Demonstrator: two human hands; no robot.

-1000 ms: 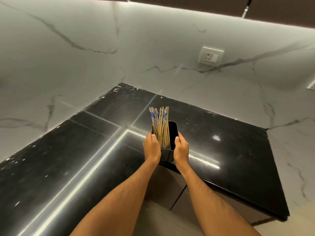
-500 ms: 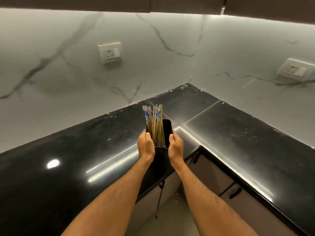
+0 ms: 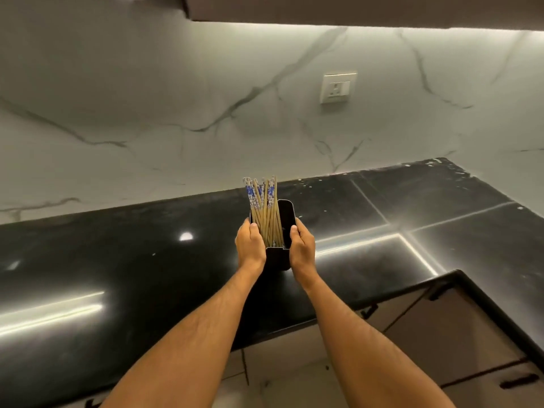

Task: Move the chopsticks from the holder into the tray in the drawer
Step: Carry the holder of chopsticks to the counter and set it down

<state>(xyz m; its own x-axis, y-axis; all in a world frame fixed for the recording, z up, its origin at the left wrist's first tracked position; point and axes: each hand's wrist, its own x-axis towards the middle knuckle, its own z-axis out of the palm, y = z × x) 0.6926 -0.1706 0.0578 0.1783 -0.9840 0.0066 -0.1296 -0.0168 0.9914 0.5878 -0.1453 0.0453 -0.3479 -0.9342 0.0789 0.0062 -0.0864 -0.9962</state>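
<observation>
Behind the counter, a white marble wall (image 3: pixel 147 113) with grey veins runs the full width, lit from under the dark upper cabinets (image 3: pixel 353 8). Below it lies the glossy black countertop (image 3: pixel 117 260), which turns a corner at the right and catches bright streaks of light. Under its front edge sit brown cabinet fronts (image 3: pixel 441 328) with dark handles; no tray shows among them from where I stand. A white wall socket (image 3: pixel 338 88) is set into the marble above the counter's back edge; no lettering on it can be read.

Over the counter near its front edge, a black holder (image 3: pixel 284 228) is gripped between both hands; whether its base touches the surface I cannot tell. The left hand (image 3: pixel 250 245) wraps its left side, fingers curled round the wall, and the right hand (image 3: pixel 301 245) clasps the right side the same way. Wooden chopsticks (image 3: pixel 265 207) stand bundled in the holder's left part, leaning slightly, their tops wrapped in a blue-and-white pattern too small to read as writing.
</observation>
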